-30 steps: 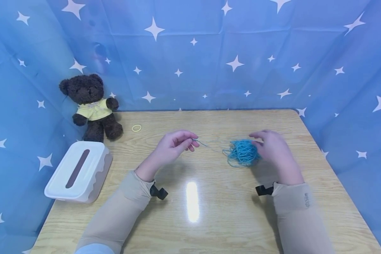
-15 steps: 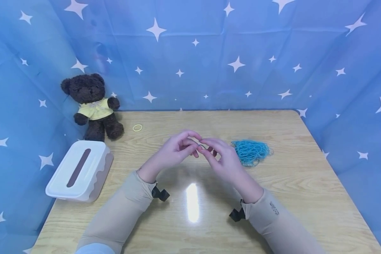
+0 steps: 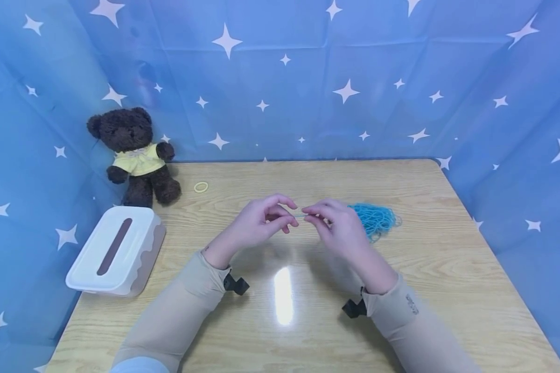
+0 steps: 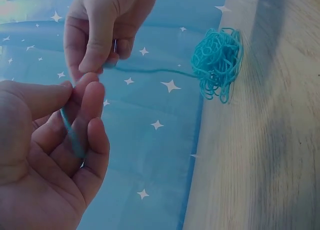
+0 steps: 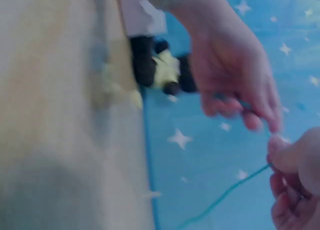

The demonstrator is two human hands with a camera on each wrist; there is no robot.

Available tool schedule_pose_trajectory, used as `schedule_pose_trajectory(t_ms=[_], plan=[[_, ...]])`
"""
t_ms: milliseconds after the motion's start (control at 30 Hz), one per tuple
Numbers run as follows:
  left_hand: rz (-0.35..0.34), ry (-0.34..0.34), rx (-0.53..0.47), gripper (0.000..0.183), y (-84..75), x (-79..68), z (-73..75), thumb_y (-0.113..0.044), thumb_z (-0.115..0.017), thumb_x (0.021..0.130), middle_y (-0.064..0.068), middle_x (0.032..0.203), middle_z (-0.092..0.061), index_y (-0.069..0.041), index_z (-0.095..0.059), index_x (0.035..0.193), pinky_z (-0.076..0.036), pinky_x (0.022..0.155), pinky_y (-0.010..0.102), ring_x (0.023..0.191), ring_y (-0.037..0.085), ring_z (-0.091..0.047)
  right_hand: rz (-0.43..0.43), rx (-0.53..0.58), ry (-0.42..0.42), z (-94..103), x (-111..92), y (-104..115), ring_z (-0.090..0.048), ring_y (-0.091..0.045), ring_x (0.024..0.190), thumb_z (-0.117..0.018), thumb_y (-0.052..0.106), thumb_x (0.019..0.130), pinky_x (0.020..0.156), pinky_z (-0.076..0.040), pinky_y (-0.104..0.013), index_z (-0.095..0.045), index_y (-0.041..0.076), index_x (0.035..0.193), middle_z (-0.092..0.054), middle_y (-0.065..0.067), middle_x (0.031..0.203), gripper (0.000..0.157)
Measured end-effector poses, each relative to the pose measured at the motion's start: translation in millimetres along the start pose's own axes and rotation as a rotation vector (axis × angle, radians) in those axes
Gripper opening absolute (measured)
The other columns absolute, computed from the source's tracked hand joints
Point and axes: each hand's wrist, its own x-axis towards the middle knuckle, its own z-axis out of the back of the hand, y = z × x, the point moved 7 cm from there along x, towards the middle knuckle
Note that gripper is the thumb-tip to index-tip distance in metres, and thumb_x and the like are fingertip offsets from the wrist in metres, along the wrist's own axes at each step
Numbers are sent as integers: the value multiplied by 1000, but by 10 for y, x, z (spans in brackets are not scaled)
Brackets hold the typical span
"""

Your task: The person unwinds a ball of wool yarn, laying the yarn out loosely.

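Observation:
A loose tangle of turquoise yarn (image 3: 378, 218) lies on the table to the right, partly behind my right hand (image 3: 339, 228). My left hand (image 3: 260, 223) pinches the yarn between thumb and forefinger, and in the left wrist view the tail (image 4: 72, 132) crosses its curled fingers. Close beside it, my right hand pinches the same strand at its fingertips. From there the strand (image 4: 155, 70) runs to the tangle. A short strip of yarn shows between the two hands in the head view. The right wrist view is blurred.
On the left, a white lidded box (image 3: 100, 248) with a slot stands on the wooden table (image 3: 448, 321). Behind it sits a dark brown teddy bear (image 3: 140, 160) in a yellow shirt. A small yellow ring (image 3: 201, 187) lies near the bear. A starry blue cloth surrounds the table.
My right hand has come left from the yarn tangle to meet the left hand, then drawn slightly back right, pinching the strand. The left hand has kept its pinch and barely moved.

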Motion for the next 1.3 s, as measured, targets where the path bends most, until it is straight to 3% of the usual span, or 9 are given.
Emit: schedule_pose_trajectory(t_ms=[200,333,467,633,833,967,1067,1167,1300], plan=[[4,-19,-15,19,15,11,28,-1,-66,107,12,109,-85,-1,-69,126,-69,82,40,86,16,-80,-97,-81,78,318,18,-292,-66,-16,75,-84,10,98,64,-55,-32,-85,12,109,-82,-6,106,11],[20,-22,3,17,43,5,42,-1,-66,106,11,110,-84,-2,-71,123,-68,83,45,86,14,-79,-221,-129,167,473,-28,-637,-65,-19,79,-80,14,102,67,-48,-34,-85,14,111,-82,-6,108,10],[24,-33,21,18,52,-10,60,-2,-67,106,9,110,-85,-5,-73,122,-67,82,36,87,14,-78,-356,-146,238,597,-131,-1049,-65,-23,86,-76,20,106,68,-47,-36,-85,15,115,-82,-8,110,13],[31,-47,27,18,48,-25,88,-5,-67,106,6,110,-85,-7,-73,123,-65,82,30,87,14,-78,-504,-154,348,684,-295,-1491,-69,-30,101,-74,25,108,78,-52,-43,-83,15,121,-81,-12,121,19],[36,-53,24,19,49,-16,113,-5,-67,106,5,109,-85,-7,-74,123,-65,81,30,87,14,-78,-604,-143,430,721,-441,-1778,-68,-34,109,-71,25,109,87,-56,-50,-82,16,124,-78,-16,129,20],[30,-65,19,18,56,-10,125,-6,-69,105,9,109,-85,-7,-74,123,-65,80,30,89,24,-80,-616,-152,455,703,-482,-1862,-68,-33,106,-71,26,109,82,-55,-45,-83,18,122,-79,-14,126,19],[9,-86,38,16,49,-13,140,-10,-72,105,11,106,-84,-7,-74,121,-64,77,29,89,32,-80,-589,-175,452,674,-452,-1806,-67,-32,104,-71,26,109,81,-54,-45,-82,16,123,-79,-14,121,20],[-21,-115,95,12,29,-28,169,-13,-74,105,8,100,-83,-9,-76,115,-62,75,28,86,26,-78,-492,-200,387,662,-328,-1583,-69,-31,99,-72,24,109,80,-55,-49,-81,13,123,-80,-13,115,20],[-64,-147,217,9,-66,-39,261,-18,-75,105,1,95,-81,-12,-78,111,-61,76,28,86,11,-73,-320,-290,310,682,-79,-1202,-73,-34,95,-75,16,106,81,-59,-54,-82,8,117,-81,-14,111,15]])
